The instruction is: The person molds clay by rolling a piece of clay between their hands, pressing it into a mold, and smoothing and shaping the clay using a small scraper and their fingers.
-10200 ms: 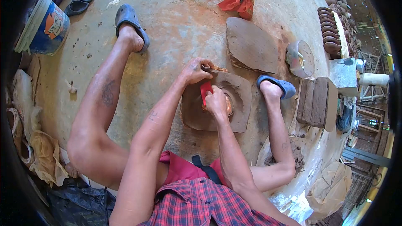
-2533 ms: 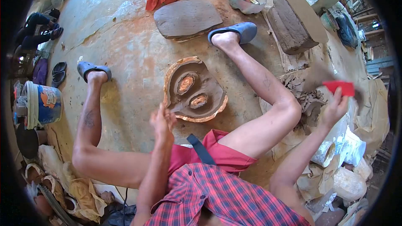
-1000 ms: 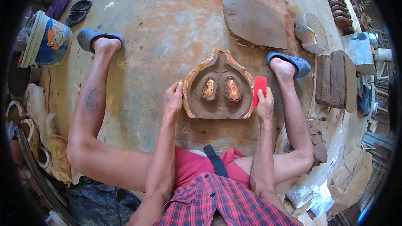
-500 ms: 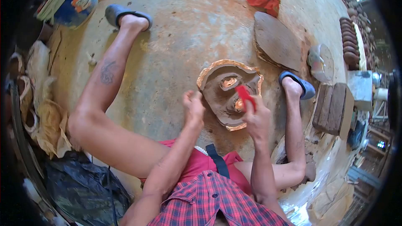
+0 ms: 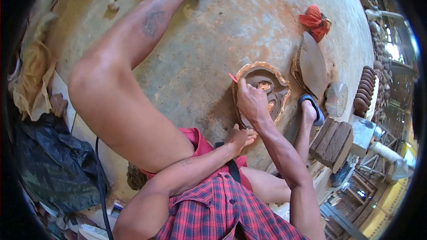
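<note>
A mould with an orange-brown rim [image 5: 260, 65], lined with dark clay, lies on the floor between my legs. Two orange raised ovals show inside it. My right hand [image 5: 254, 102] is over the mould's left side, closed on a red scraper [image 5: 232, 78], of which only a thin edge shows at the rim. At the mould's near end is my left hand [image 5: 240, 138], its fingers apart, beside or touching the rim; contact cannot be made out. No object shows in my left hand.
Beyond the mould lie a flat clay slab [image 5: 311, 64] and a red cloth bundle [image 5: 316, 22]. At the right are a clear bowl [image 5: 336, 99], a clay block [image 5: 331, 144] and stacked brown pieces [image 5: 364, 90]. Black plastic [image 5: 58, 164] and a cable [image 5: 101, 182] are at the left.
The view has turned, and the mould sits rotated relative to my legs. My right hand has moved across to the mould's left rim with the scraper; my left hand has moved to its near end.
</note>
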Motion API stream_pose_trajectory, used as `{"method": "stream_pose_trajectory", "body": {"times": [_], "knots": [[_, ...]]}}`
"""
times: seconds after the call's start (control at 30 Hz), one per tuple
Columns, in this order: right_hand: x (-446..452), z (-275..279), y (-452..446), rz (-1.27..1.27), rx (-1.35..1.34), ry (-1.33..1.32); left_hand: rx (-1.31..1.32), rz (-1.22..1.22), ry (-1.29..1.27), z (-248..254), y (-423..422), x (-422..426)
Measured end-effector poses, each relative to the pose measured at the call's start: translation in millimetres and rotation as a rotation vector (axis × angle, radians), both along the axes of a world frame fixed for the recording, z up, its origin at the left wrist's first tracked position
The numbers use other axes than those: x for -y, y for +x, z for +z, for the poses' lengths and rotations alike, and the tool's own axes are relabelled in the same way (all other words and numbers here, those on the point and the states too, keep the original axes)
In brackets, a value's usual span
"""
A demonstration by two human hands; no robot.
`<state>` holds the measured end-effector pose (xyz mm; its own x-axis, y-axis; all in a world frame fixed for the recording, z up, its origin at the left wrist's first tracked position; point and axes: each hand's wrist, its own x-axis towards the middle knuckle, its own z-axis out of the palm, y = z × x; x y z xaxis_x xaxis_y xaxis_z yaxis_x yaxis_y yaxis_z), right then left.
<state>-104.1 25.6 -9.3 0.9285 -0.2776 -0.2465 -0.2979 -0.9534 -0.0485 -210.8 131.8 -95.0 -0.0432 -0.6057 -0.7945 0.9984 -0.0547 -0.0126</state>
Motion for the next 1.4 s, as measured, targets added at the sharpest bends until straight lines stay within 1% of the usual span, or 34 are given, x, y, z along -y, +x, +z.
{"method": "stream_pose_trajectory", "body": {"times": [0.07, 0.13, 0.2, 0.27, 0.33, 0.4, 0.47, 0.5, 0.53, 0.6, 0.67, 0.7, 0.77, 0.8, 0.87, 0.9, 0.93, 1.0, 1.03, 1.07, 1.13, 1.17, 1.2, 1.23, 1.27, 1.3, 1.33, 1.37, 1.4], "knots": [[1, -2, 1, 0.014, -0.049, 0.039, 0.007, 0.014, 0.013, 8, 4, -2], [-1, 1, 7, 0.005, -0.178, -0.010, 0.009, -0.003, -0.037, 11, 8, -3], [-4, 3, 8, 0.009, -0.220, 0.001, -0.020, 0.004, -0.046, 11, 9, -5], [-3, -3, 1, 0.040, -0.317, -0.008, -0.018, -0.016, -0.040, 9, 6, -3], [-5, -2, -1, 0.057, -0.322, -0.006, -0.033, 0.021, -0.031, 15, 11, 0], [-9, 0, -6, 0.078, -0.385, 0.006, -0.055, 0.039, -0.008, 19, 11, -4], [-13, -1, -14, 0.071, -0.397, -0.002, -0.175, 0.161, 0.022, 22, 13, -2], [-15, -2, -25, 0.088, -0.452, 0.019, -0.172, 0.154, 0.013, 6, 0, 1], [-14, -5, -35, 0.110, -0.508, 0.038, 0.190, 0.018, 0.005, -23, -25, 6], [-16, -3, -47, 0.123, -0.555, 0.010, 0.544, -0.120, 0.000, -29, -35, 7], [-18, 6, -49, 0.131, -0.638, 0.025, 0.271, 0.222, 0.009, -4, -18, 0], [-18, 8, -53, 0.111, -0.635, 0.026, 0.273, 0.204, 0.001, -8, -20, -3], [-17, 12, -59, 0.116, -0.717, 0.075, 0.152, 0.144, -0.044, -16, -21, -9], [-16, 19, -59, 0.096, -0.708, 0.069, 0.116, 0.119, -0.063, -15, -16, -11], [-12, 38, -61, 0.032, -0.743, 0.080, 0.356, -0.358, 0.232, 5, 11, -8], [-10, 42, -72, -0.019, -0.662, 0.100, 0.189, -0.029, 0.181, -16, -5, -5], [-9, 49, -81, -0.049, -0.653, 0.097, 0.199, -0.055, 0.166, -2, 4, -6], [-3, 71, -95, -0.256, -0.524, 0.168, 0.078, 0.017, 0.279, 22, 27, -10], [3, 81, -103, -0.388, -0.489, 0.176, 0.094, -0.035, 0.247, 14, 27, -14], [11, 87, -117, -0.411, -0.472, 0.179, 0.112, -0.057, 0.240, 5, 29, -17], [29, 99, -151, -0.692, -0.260, 0.209, 0.074, -0.084, 0.340, 0, 39, -22], [36, 95, -177, -0.717, -0.240, 0.217, 0.121, -0.078, 0.334, -2, 42, -24], [45, 80, -206, -0.853, -0.156, 0.246, 0.149, -0.102, 0.326, -2, 47, -23], [50, 64, -229, -0.990, -0.069, 0.276, 0.191, -0.098, 0.400, -1, 52, -22], [51, 52, -245, -1.023, -0.038, 0.281, 0.236, -0.095, 0.471, -1, 57, -22], [52, 41, -259, -0.998, -0.059, 0.264, 0.266, -0.091, 0.472, -23, 54, -28], [51, 39, -267, -0.973, -0.081, 0.249, 0.286, -0.091, 0.494, -19, 58, -29], [48, 33, -272, -1.035, -0.119, 0.313, 0.302, -0.123, 0.458, -15, 61, -33], [43, 32, -270, -1.062, -0.085, 0.324, 0.317, -0.154, 0.427, -12, 64, -37]]}}
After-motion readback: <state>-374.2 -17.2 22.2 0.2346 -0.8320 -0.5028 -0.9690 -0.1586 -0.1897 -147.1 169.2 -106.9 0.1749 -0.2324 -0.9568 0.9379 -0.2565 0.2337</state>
